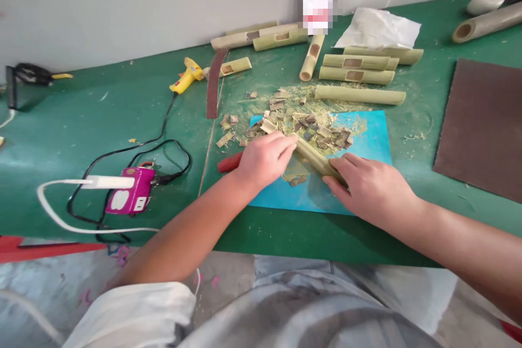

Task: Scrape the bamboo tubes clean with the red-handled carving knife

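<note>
A pale green bamboo tube (313, 153) lies slantwise over a blue sheet (369, 136). My left hand (267, 156) is closed at its far end, fingertips pressed together against the bamboo. Wrapped round the near end is my right hand (367, 187), which partly hides it. A red handle (229, 162) sticks out on the left beside my left hand; whatever it belongs to is hidden. Bamboo chips (322, 133) and yellowish dust are scattered over the sheet and the table behind it.
Several bamboo tubes (359, 94), some with cut windows, lie along the back of the green table (326, 236). A brown sandpaper sheet (481, 130) is at right, a sandpaper strip (212, 89) at back. Left are a yellow glue gun (186, 77), a purple power adapter (129, 190) and looping cables.
</note>
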